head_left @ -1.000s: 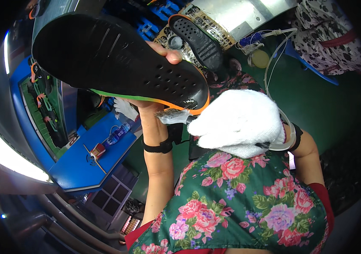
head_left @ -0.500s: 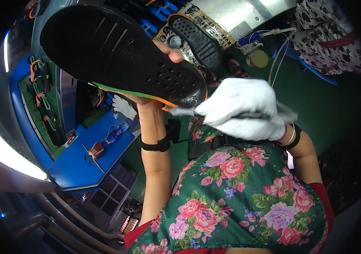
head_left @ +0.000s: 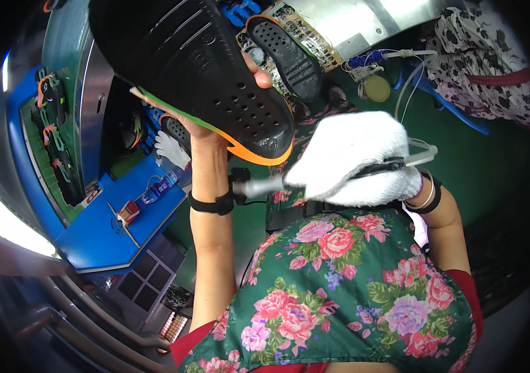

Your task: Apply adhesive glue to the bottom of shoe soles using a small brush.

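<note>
My bare left hand [head_left: 204,132] holds up a large black shoe sole [head_left: 193,68] with an orange and green rim. Its perforated, ribbed face is turned toward me, and the sole covers part of the hand. In a white knit glove, my right hand [head_left: 359,158] is closed around a slim, pen-like applicator [head_left: 266,186]. A clear tube [head_left: 425,153] comes out behind the glove. The applicator's pale tip is blurred and points left, apart from the sole, just below its orange end.
Another black sole [head_left: 290,59] lies on a brown patterned surface at the back. A blue table [head_left: 100,233] at the left bears a plastic bottle [head_left: 158,189], a small red box [head_left: 128,213] and a white glove [head_left: 170,149]. More soles [head_left: 53,105] sit on a green belt. A round tin [head_left: 378,87] stands behind my right hand.
The sole has shifted away from me, its orange rim now in fuller view. The applicator tip has come off that rim and moved down toward me.
</note>
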### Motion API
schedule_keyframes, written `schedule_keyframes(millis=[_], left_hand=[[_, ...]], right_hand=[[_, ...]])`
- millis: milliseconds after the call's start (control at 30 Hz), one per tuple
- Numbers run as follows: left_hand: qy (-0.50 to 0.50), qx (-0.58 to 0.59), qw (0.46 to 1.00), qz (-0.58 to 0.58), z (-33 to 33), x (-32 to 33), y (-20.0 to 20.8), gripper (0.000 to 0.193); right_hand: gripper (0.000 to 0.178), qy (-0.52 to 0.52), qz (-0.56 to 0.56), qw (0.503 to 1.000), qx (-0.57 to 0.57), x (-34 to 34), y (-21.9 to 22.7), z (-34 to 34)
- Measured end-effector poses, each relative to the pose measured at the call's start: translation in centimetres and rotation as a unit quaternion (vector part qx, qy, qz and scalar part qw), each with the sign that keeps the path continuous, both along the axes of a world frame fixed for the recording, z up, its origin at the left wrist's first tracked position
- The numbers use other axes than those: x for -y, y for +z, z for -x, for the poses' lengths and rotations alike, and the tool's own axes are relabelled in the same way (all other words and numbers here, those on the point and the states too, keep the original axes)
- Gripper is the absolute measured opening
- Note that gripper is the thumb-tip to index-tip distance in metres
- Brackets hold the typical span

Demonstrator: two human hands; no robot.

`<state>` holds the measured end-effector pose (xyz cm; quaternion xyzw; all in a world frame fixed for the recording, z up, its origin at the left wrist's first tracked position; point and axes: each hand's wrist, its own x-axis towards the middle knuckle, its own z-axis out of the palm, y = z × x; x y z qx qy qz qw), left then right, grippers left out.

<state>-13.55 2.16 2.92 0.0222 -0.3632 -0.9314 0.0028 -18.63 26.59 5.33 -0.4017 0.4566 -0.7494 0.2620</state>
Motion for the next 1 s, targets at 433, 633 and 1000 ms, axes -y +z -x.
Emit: schedule_keyframes(millis=[433,633,1000], left_hand=[[-0.111,0.069,0.991,-0.007,1.3,1.8,-1.0,0.133],[-0.122,0.099,0.986,-0.055,1.9,0.3,-0.4,0.128],[-0.158,0.237,0.958,-0.018,1.0,1.6,-0.5,0.104]], right_hand=[[0.017,-0.035,-0.023,0.972,-0.23,1.4,-1.2,2.5],[0.019,0.123,0.073,0.99,-0.013,1.7,-1.9,2.6],[0.019,0.097,-0.028,0.987,-0.123,2.0,-1.7,3.7]])
